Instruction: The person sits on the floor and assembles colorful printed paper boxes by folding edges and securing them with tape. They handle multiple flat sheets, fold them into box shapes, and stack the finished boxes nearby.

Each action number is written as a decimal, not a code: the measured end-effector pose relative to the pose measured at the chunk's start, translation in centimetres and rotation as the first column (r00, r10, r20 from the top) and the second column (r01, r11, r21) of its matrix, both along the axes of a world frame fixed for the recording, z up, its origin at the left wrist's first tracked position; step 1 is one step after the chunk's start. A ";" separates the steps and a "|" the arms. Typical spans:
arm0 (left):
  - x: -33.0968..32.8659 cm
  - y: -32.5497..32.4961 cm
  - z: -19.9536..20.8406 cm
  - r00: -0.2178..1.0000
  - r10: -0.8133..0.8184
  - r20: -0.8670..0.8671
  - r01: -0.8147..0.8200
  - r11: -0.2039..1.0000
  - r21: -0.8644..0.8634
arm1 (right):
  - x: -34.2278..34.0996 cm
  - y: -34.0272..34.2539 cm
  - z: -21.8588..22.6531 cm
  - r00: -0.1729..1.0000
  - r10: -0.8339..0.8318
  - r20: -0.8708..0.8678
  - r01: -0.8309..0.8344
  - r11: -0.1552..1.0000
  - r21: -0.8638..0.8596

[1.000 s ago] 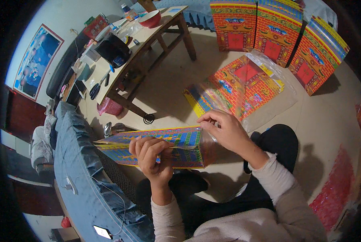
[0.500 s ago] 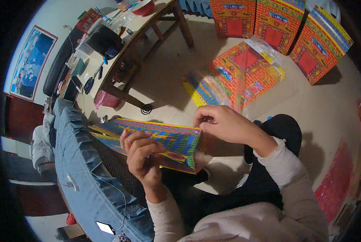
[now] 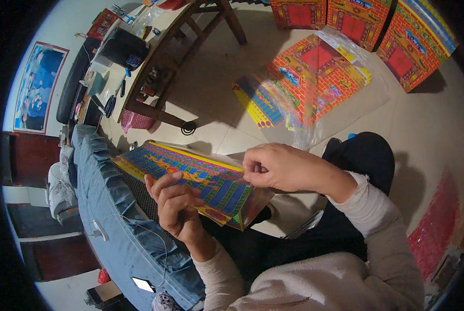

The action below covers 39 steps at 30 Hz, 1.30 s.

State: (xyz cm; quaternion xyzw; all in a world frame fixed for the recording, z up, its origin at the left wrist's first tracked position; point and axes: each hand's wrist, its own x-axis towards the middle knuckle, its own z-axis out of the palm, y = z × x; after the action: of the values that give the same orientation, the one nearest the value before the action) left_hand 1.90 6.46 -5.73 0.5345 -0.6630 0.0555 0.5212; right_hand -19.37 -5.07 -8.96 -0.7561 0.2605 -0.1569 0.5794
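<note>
A folded printed cardboard piece (image 3: pixel 190 173), blue and green with a yellow border, lies tilted above my lap. My left hand (image 3: pixel 180 210) has its bent fingers over the cardboard's lower edge; its thumb is hidden. At the upper right edge, my right hand (image 3: pixel 281 166) pinches the cardboard between thumb and curled fingers, with the fingertips partly hidden. The printed face is turned up toward me, and a folded flap shows at its right end.
Flat red brick-patterned sheets (image 3: pixel 315 78) lie on the floor in clear plastic. Several upright brick-patterned cardboard houses (image 3: pixel 405 52) stand at the back right. A wooden table (image 3: pixel 162 67) is ahead left; a blue-covered seat (image 3: pixel 112 223) with a phone (image 3: pixel 143 284) is left.
The cardboard has tilted so that more of its printed face shows. Both hands have moved slightly left, keeping much the same pose. The whole view has shifted a little.
</note>
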 end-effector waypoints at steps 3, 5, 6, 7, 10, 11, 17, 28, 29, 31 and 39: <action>0.2 0.3 0.0 1.000 -0.005 0.021 0.005 1.000 -0.008 | -0.2 0.3 -0.8 0.996 -0.010 0.085 0.024 0.987 -0.158; 0.2 0.3 -0.1 0.999 0.000 0.032 0.001 1.000 -0.020 | 0.2 0.4 -1.8 0.985 -0.118 0.124 0.149 0.947 -0.283; 0.2 0.3 -0.2 1.000 0.002 0.028 -0.002 1.000 -0.023 | 0.3 0.5 -2.1 0.975 -0.169 0.146 0.211 0.915 -0.343; 0.2 0.3 -0.3 1.000 0.005 0.024 -0.004 1.000 -0.026 | 0.0 0.5 -2.2 0.974 -0.181 0.133 0.211 0.939 -0.272; -0.1 0.3 -0.6 1.000 0.019 -0.021 -0.020 0.999 -0.049 | -0.3 -0.1 -0.4 0.981 -0.153 0.119 0.170 0.974 -0.151; -0.2 0.2 -0.6 0.999 0.021 -0.041 -0.023 0.998 -0.061 | -0.5 -0.3 -0.4 0.984 -0.114 0.135 0.138 0.974 -0.180; 0.0 0.2 -1.0 0.999 0.020 -0.034 -0.022 0.998 -0.060 | -0.4 -0.2 0.6 1.000 -0.019 -0.011 0.018 0.998 -0.066; 0.1 1.0 -1.3 0.999 0.049 0.020 -0.048 0.998 -0.045 | -0.3 0.0 -0.7 1.000 0.023 0.017 -0.021 0.997 -0.076; 0.0 1.0 -1.5 0.999 0.052 0.005 -0.051 0.997 -0.053 | -0.5 0.1 -1.3 0.999 0.009 0.035 -0.005 0.993 -0.116; 0.3 1.3 -1.8 0.998 0.059 0.004 -0.058 0.997 -0.054 | -0.6 0.1 -1.9 0.998 -0.024 0.060 0.032 0.989 -0.145; -1.2 1.8 -2.3 0.978 0.211 0.003 -0.208 0.969 -0.136 | -1.4 0.3 0.3 0.964 0.019 0.266 0.024 0.988 -0.155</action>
State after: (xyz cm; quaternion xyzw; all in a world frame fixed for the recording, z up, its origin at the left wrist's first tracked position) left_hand 0.72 8.28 -8.05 0.5647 -0.6021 0.1595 0.5414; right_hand -20.74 -4.74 -8.65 -0.7709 0.1681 -0.2779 0.5479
